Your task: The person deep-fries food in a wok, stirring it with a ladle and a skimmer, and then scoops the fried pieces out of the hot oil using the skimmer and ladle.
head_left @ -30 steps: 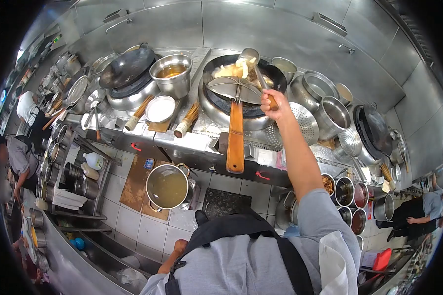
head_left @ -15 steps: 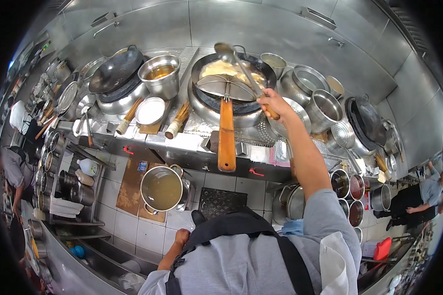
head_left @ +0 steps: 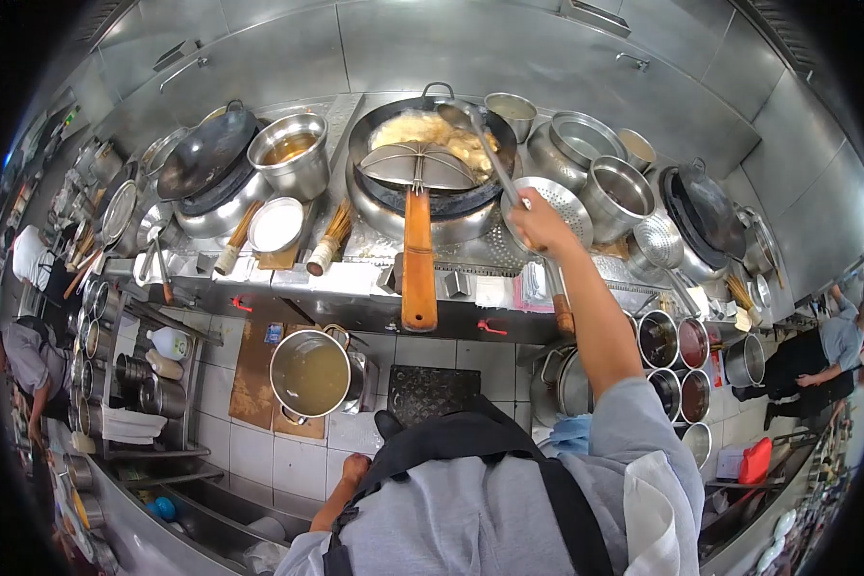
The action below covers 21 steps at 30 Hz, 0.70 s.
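The right hand (head_left: 540, 223) is clamped on the handle of the ladle (head_left: 496, 157), whose bowl sits ahead and left of that hand, within the wok (head_left: 359, 144), at the food (head_left: 408, 129); the strainer (head_left: 419, 245) lies left of the hand, its head over the wok's near side; the perforated scoop (head_left: 572, 207) is just below the hand. The left hand (head_left: 355, 468) is beside the apron (head_left: 442, 437); whether its fingers hold anything cannot be told.

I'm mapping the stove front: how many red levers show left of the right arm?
2: one red lever below a bamboo brush, another red lever right of the strainer's handle. The right arm may hide more.
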### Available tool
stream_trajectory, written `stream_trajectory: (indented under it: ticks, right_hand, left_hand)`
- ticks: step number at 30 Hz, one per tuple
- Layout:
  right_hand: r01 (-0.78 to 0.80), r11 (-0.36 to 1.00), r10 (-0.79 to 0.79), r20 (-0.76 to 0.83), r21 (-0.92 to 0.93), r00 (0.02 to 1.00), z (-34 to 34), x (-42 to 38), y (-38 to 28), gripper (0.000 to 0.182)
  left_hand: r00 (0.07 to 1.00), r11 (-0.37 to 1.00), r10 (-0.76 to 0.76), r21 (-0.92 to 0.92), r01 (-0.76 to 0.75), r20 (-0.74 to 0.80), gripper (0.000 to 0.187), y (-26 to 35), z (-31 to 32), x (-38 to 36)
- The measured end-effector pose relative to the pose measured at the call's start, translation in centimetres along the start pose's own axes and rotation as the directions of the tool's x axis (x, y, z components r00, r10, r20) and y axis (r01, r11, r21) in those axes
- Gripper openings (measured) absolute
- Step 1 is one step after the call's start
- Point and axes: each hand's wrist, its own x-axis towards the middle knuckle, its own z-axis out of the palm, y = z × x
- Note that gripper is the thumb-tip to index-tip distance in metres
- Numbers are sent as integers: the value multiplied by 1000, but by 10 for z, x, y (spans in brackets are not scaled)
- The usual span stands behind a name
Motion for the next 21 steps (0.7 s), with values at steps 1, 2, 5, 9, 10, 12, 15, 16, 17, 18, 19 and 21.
stream_trajectory:
  ticks: [1, 2, 5, 9, 10, 12, 15, 16, 17, 18, 19, 21]
  right_hand:
    - [61, 997, -63, -40, -53, 997, -2, -15, 8, 45]
    - [122, 987, -131, -77, -109, 988, -6, -32, 17, 46]
    - [106, 994, -107, -75, -19, 991, -10, -79, 35, 49]
    - [-14, 997, 15, -9, 76, 1000, -14, -69, 45, 49]
    - [-22, 997, 23, -9, 69, 1000, -11, -55, 42, 48]
    - [-51, 992, 47, 37, 114, 998, -8, -28, 33, 46]
    - [-4, 984, 15, -58, 178, 998, -1, -9, 33, 52]
    - [6, 989, 3, -62, 148, 998, -1, -9, 30, 49]
    - [20, 992, -11, -73, 122, 997, -3, -2, 27, 50]
    - [30, 995, -22, -84, 97, 996, -6, 7, 22, 50]
    - [41, 996, -34, -97, 73, 995, -7, 15, 18, 50]
    - [17, 997, -8, -115, 76, 993, -10, 19, 4, 50]
  left_hand:
    - [1000, 999, -25, -42, 25, -8, 20, 2, -2, -3]
    - [999, 998, -53, -45, 53, -4, 20, 5, -3, -4]
    - [937, 911, -344, -224, 347, 54, 20, 16, 4, 2]
    - [966, 954, 242, 205, -220, -88, 22, 5, 23, 9]
    - [958, 923, 287, 275, -270, -25, 21, 2, 23, 13]
    - [922, 837, 373, 392, -381, 102, 22, -1, 21, 17]
    - [985, 980, 166, 104, -169, 39, 15, 1, -3, 25]
    - [999, 990, 10, -143, -4, 40, 13, 4, -12, 26]
    - [984, 901, -161, -395, 180, 80, 11, 10, -18, 24]
    - [950, 775, -287, -553, 305, 123, 8, 19, -25, 22]
    - [899, 636, -415, -662, 396, 140, 8, 25, -28, 20]
    - [887, 602, -445, -693, 396, 121, 14, 26, -29, 15]
